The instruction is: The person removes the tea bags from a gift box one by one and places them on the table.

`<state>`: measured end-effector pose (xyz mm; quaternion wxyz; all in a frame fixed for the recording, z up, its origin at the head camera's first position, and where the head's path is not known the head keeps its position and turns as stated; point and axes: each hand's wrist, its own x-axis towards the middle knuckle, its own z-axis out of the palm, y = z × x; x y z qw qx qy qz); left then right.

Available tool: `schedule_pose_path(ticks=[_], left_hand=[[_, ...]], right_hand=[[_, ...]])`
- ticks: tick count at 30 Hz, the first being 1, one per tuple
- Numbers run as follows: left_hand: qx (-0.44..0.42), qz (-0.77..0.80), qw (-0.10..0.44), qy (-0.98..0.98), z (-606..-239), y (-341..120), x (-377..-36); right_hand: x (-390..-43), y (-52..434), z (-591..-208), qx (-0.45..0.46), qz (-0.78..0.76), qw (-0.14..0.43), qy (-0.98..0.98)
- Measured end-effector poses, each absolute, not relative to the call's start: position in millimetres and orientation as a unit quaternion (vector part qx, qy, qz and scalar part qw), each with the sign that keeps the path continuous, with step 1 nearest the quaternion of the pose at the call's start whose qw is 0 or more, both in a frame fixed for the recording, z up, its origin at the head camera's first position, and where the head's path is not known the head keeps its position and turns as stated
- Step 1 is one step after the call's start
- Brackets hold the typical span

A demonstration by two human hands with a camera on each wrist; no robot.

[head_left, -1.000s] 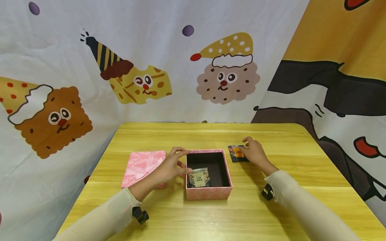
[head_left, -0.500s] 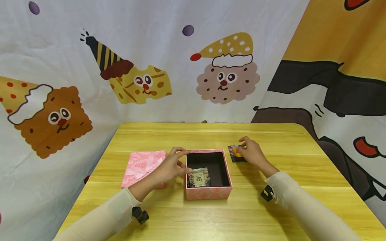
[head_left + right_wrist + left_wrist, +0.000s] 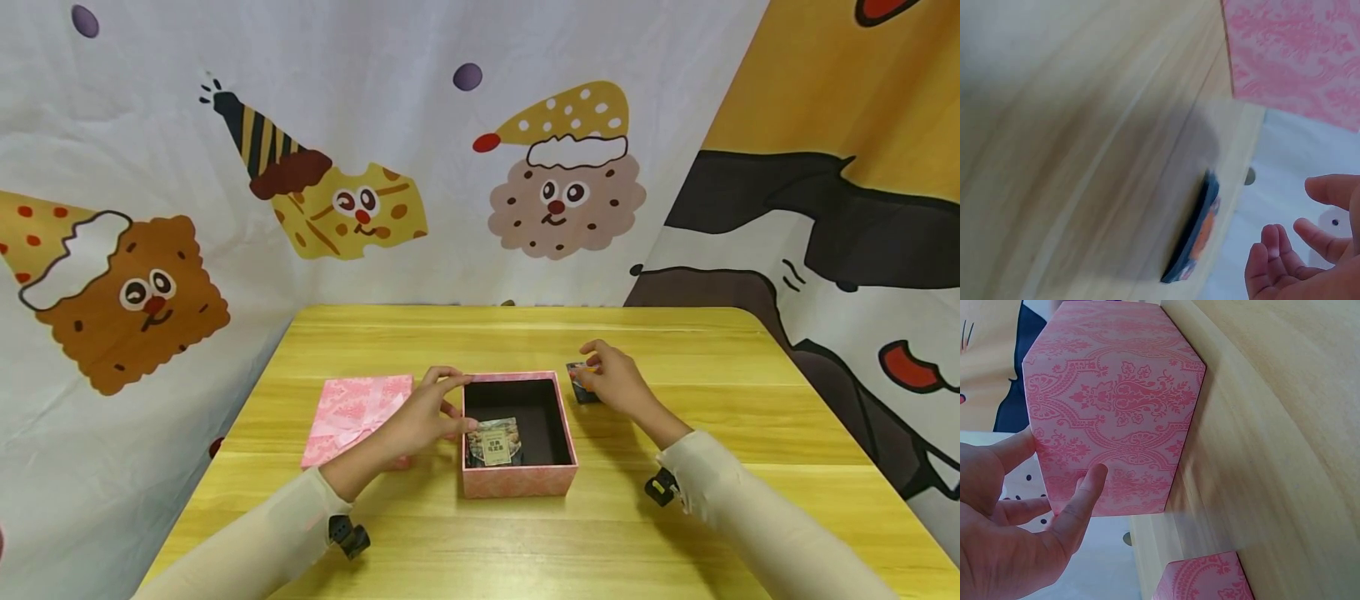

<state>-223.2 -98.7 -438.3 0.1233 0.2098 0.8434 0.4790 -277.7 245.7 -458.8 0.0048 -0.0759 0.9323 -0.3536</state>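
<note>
Nearest, the left hand [image 3: 420,417] rests against the left wall of the open pink patterned cardboard box [image 3: 517,483]: thumb and fingers lie straight and relaxed on the wall and rim, touching it but not curled round anything, as the left wrist view shows with the fingers [image 3: 1082,500] flat on the pink side. Inside the box, just right of those fingertips, lies a small dark snack packet with a beige label [image 3: 493,443], flat on the dark floor toward the near left corner. Left of that hand sits the pink patterned box lid [image 3: 352,412], flat on the yellow wooden table [image 3: 480,542]. Farther off, the right hand [image 3: 611,385] hovers over a small dark packet with an orange print [image 3: 576,371], which lies flat on the table just beyond the box's far right corner. That packet sits under and slightly left of the fingertips; the right wrist view shows the fingers [image 3: 1279,250] loosely curled and apart from it, holding nothing. Its long axis runs roughly across the fingers. Right hand is clearly the nearer one.
</note>
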Motion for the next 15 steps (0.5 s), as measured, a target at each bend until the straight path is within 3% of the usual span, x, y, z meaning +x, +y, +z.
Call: schedule_pose_path(ticks=[15], left_hand=[[0.209, 0.480, 0.123, 0.843, -439, -99, -223]], right_hand=[[-258, 213, -435, -0.136, -0.350, -0.042, 0.926]])
